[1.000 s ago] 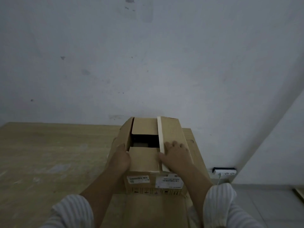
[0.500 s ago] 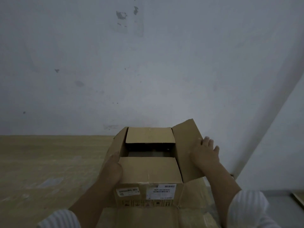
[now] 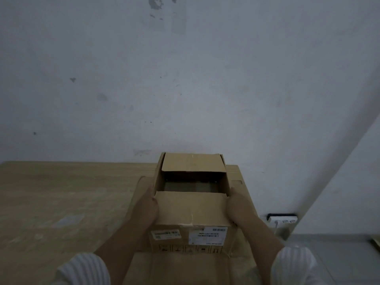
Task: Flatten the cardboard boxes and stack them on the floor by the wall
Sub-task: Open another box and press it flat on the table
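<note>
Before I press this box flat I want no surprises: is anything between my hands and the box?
Nothing visible. The left hand and right hand lie directly against the cardboard box, one on each side. Its top flaps are open. The visible part of the inside looks empty; the short flaps hide the rest.

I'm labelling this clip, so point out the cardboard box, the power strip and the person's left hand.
cardboard box (image 3: 191, 208): head view, on the near top flap.
power strip (image 3: 283, 219): head view, on its white face by the wall.
left hand (image 3: 147, 208): head view, on the back of the hand.
</note>
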Motion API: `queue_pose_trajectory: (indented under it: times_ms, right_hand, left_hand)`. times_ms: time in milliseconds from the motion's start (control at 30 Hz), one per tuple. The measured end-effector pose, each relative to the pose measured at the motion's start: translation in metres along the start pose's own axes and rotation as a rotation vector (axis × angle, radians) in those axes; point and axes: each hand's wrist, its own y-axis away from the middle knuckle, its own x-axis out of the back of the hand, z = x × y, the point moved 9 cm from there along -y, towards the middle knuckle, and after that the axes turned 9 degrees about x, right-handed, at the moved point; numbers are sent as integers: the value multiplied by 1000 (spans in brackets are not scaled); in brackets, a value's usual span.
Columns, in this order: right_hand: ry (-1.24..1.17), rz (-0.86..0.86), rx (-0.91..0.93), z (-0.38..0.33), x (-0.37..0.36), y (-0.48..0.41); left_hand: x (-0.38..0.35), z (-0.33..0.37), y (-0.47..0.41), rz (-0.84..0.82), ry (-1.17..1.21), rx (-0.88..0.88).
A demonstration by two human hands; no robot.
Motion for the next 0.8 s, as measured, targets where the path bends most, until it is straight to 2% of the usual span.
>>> queue_pose_trajectory:
  times_ms: [100, 167, 267, 367, 433, 533, 600, 667, 733, 800]
  right_hand:
    - [491, -13, 136, -29, -7, -8]
    - [637, -78, 244, -51, -21, -13]
    - [631, -146, 225, -63, -29, -14]
    - [557, -27, 248, -86, -2, -4]
    - [460, 64, 317, -107, 30, 8]
    - [264, 44, 326, -123, 69, 29]
    - [121, -68, 266, -118, 81, 47]
    - [82, -300, 248, -112, 70, 70]
    - [255, -506, 296, -100, 43, 92]
    - [422, -590, 316, -82, 11, 106]
  left_hand:
    - [4, -3, 2, 20, 70, 13]
    - [10, -5, 5, 47, 110, -12]
    - [19, -5, 10, 70, 150, -55]
    - [26, -3, 14, 5, 214, -65]
    - [35, -3, 13, -41, 263, -10]
    - [43, -3, 12, -159, 291, 93]
    - [42, 0, 15, -262, 404, 140]
    - [35, 5, 24, -366, 450, 161]
    - [26, 12, 31, -378, 192, 90]
    - [16, 19, 37, -273, -120, -19]
